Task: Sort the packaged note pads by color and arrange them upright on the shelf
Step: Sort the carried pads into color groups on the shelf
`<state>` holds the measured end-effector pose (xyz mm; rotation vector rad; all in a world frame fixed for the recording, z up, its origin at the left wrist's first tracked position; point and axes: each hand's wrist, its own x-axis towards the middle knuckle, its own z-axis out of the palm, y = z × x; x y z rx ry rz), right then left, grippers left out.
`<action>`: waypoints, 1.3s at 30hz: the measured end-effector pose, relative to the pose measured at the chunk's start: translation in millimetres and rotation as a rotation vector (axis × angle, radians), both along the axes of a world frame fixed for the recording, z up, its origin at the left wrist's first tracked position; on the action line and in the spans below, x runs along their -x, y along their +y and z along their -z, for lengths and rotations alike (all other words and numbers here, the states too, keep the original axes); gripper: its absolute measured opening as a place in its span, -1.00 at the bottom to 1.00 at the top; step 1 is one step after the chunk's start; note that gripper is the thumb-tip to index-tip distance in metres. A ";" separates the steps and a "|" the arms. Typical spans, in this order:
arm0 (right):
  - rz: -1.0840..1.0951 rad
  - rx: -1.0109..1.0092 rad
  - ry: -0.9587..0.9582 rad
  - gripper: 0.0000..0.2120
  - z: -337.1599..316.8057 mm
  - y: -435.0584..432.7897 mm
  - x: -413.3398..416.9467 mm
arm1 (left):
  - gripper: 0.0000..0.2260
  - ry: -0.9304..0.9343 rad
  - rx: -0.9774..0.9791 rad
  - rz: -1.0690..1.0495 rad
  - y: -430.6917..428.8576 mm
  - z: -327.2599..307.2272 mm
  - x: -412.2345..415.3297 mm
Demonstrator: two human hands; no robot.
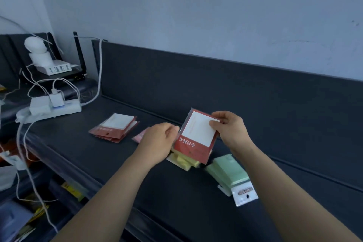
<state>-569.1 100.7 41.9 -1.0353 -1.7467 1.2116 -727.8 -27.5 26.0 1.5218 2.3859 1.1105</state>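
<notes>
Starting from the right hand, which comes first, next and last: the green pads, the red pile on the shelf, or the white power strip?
1. Green pads, just below the right hand holding the red pack.
2. Red pile, to the left, past the left hand.
3. White power strip, far left.

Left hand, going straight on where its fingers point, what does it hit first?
Probably the red-and-white packaged note pad pinched by the right hand; the left hand looks just short of its edge.
</notes>
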 end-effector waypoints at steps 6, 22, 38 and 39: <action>0.008 0.038 0.036 -0.75 -2.2 -18.1 68.2 | -0.85 -0.127 -0.063 0.017 -16.6 -9.4 59.9; -0.075 -0.229 -0.375 -0.74 4.2 -59.2 214.6 | -0.87 -0.033 -0.035 -0.188 -53.0 11.2 204.2; -0.104 -0.373 -0.702 -0.80 25.8 -62.7 246.5 | -0.92 0.191 0.160 -0.161 -49.4 34.0 229.6; -0.091 -0.391 -0.702 -0.80 24.5 -64.6 243.2 | -0.89 0.242 0.153 -0.158 -49.9 32.1 227.3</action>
